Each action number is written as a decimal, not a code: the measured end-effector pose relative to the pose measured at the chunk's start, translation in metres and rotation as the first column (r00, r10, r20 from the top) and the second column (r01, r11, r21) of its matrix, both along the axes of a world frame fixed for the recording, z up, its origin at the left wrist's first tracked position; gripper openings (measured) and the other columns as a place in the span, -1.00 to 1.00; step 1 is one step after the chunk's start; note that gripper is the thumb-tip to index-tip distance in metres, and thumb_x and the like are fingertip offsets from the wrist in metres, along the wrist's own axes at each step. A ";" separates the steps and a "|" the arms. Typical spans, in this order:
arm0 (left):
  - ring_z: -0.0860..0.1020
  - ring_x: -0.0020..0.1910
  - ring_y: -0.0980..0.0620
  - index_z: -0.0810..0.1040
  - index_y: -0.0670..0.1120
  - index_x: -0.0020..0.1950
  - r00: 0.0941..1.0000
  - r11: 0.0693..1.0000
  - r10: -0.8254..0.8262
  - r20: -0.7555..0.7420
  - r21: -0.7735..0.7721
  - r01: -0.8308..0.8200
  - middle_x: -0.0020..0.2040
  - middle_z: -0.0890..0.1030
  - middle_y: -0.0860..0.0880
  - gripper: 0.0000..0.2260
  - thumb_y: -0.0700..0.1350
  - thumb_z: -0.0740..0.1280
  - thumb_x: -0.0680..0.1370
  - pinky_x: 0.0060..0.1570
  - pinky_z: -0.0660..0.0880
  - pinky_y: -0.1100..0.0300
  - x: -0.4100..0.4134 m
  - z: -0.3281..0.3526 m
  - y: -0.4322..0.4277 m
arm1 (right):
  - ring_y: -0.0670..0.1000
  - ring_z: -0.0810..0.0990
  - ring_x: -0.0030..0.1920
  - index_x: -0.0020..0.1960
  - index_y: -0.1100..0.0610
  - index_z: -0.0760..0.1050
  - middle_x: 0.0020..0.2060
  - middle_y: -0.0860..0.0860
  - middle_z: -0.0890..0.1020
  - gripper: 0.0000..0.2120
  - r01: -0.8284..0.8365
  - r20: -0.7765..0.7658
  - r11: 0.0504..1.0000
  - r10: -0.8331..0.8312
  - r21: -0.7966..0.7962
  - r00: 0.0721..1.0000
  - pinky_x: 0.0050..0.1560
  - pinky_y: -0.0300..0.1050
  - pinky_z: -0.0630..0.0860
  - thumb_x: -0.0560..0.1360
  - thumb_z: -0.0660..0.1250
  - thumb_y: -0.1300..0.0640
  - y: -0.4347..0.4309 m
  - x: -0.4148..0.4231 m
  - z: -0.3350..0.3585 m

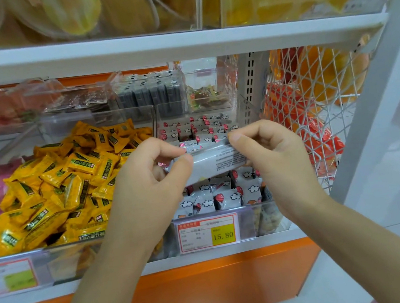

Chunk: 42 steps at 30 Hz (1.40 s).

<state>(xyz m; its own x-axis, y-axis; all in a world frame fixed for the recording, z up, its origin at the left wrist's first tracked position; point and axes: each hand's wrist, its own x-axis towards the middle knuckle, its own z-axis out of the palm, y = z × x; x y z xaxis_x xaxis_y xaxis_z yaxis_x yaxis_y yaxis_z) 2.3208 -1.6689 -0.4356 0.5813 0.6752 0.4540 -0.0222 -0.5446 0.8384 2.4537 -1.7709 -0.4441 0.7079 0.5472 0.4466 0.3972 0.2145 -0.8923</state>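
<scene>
Seen from the camera on my head, looking down at a shop shelf, I hold one small silver-white packet (217,160) level between both hands, just above the clear bin (260,207) on the right of the shelf. My left hand (146,182) pinches its left end between thumb and curled fingers, and my right hand (271,156) pinches its right end the same way, so both hands are clamped on it, a packet's length apart. I seem to be checking the back of it. To do that well, I judge I should grip only the crimped ends, pull gently so the wrapper lies flat, tilt the printed side toward my eyes, and stay over the bin so a slip drops it back among the matching packets (223,197), which are white with little clouds and a red spot. Several lines of small dark print run along the wrapper, too fine to read. A red-bordered price tag (208,233) on the bin's front shows 15.80 on a yellow patch; its other writing is blurred. Left of this, yellow packets (52,187) carry green labels with characters I cannot make out. A white wire basket (315,99) of orange bags stands to the right.
</scene>
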 end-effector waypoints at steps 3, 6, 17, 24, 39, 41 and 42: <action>0.51 -0.52 0.03 0.48 0.00 -0.27 0.999 0.999 0.046 0.007 -0.009 -0.046 -0.32 0.54 -0.01 -0.88 -0.06 0.29 0.48 -0.53 0.45 0.34 0.001 -0.001 0.002 | -0.17 0.53 -0.24 -0.23 0.04 0.60 -0.30 -0.13 0.61 -0.90 -0.008 0.021 1.000 0.008 -0.005 1.000 -0.16 -0.29 0.50 0.45 0.37 0.15 0.000 -0.002 0.000; 0.50 -0.55 0.12 0.47 -0.02 -0.27 0.997 0.997 0.081 0.005 -0.009 -0.081 -0.34 0.54 0.03 -0.85 -0.07 0.28 0.50 -0.53 0.45 0.34 0.001 -0.001 0.002 | -0.17 0.54 -0.23 -0.23 0.03 0.59 -0.29 -0.14 0.61 -0.90 -0.015 0.031 1.000 0.015 0.005 0.999 -0.15 -0.31 0.50 0.46 0.37 0.15 0.001 -0.004 0.000; 0.51 -0.38 0.20 0.58 0.03 -0.01 0.991 0.991 0.132 0.001 0.019 -0.132 -0.33 0.54 0.09 -0.83 0.02 0.22 0.54 -0.44 0.45 0.37 -0.001 0.000 0.008 | -0.03 0.66 -0.17 0.18 0.02 0.49 0.00 -0.01 0.66 -0.63 -0.313 -0.054 0.950 0.313 -0.007 0.948 -0.17 -0.31 0.54 0.46 0.33 0.36 -0.004 0.001 0.007; 0.28 0.11 0.12 0.45 0.01 0.32 0.963 0.894 0.222 -0.153 0.427 -0.139 0.08 0.53 0.14 -0.61 0.14 0.13 0.57 0.02 0.20 0.23 0.013 -0.003 0.019 | 0.01 0.69 -0.20 0.00 0.17 0.58 -0.15 0.02 0.70 -0.88 -0.190 -0.037 0.982 0.189 -0.022 0.981 -0.18 -0.20 0.61 0.47 0.35 0.27 0.001 0.014 0.006; 0.03 0.48 0.05 0.20 -0.05 0.48 0.864 0.871 0.290 -0.412 0.488 -0.060 0.48 0.22 0.02 -0.44 0.04 0.26 0.53 0.42 0.02 0.06 0.030 -0.022 0.040 | 0.10 0.51 -0.04 0.09 0.25 0.47 0.03 0.13 0.54 -0.76 0.326 0.671 0.824 0.086 -0.463 0.736 -0.11 -0.13 0.43 0.47 0.36 0.16 0.107 0.071 0.039; 0.03 0.47 0.07 0.20 -0.06 0.48 0.875 0.876 0.279 -0.396 0.478 -0.063 0.48 0.21 0.03 -0.45 0.04 0.26 0.53 0.41 0.00 0.10 0.030 -0.023 0.039 | 0.09 0.45 -0.08 0.08 0.20 0.46 0.00 0.10 0.48 -0.77 0.368 0.720 0.753 0.197 -0.546 0.665 -0.10 -0.14 0.38 0.48 0.36 0.12 0.121 0.070 0.042; 0.02 0.47 0.08 0.20 -0.06 0.48 0.879 0.879 0.274 -0.390 0.473 -0.064 0.48 0.21 0.03 -0.45 0.03 0.26 0.53 0.41 -0.01 0.12 0.030 -0.024 0.039 | 0.07 0.42 -0.10 0.04 0.19 0.45 -0.03 0.07 0.43 -0.79 0.379 0.722 0.719 0.244 -0.582 0.647 -0.11 -0.14 0.36 0.48 0.36 0.10 0.128 0.069 0.043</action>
